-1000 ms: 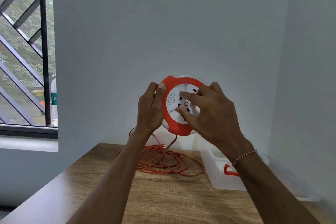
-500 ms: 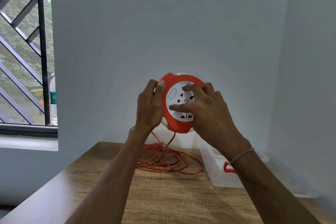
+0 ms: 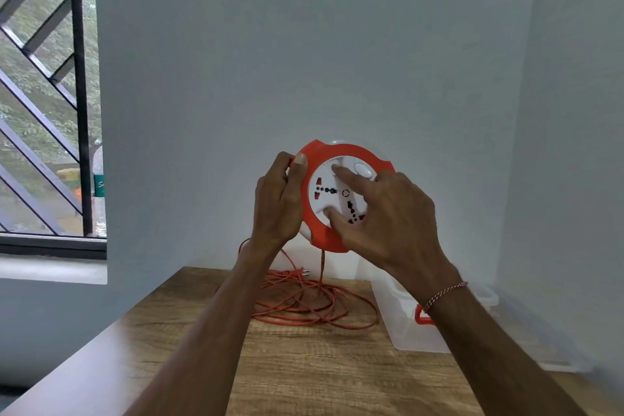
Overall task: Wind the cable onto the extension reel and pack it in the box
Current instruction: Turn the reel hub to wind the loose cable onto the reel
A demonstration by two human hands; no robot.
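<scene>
I hold a round orange extension reel with a white socket face upright in the air, above the wooden table. My left hand grips its left rim, thumb on the orange edge. My right hand lies on the white face, fingers spread and pressing into it. An orange cable drops from the reel's underside to a loose coil on the table, its plug lying at the back. A clear plastic box with an orange latch stands at the right, partly hidden by my right forearm.
Grey walls close in behind and to the right of the table. A barred window with a sill is at the left, a bottle standing behind the bars. The box's clear lid lies beside the right wall.
The white socket face has turned clockwise under my right fingers; its oval button went from the left side to the upper right. My left hand kept its grip on the rim.
</scene>
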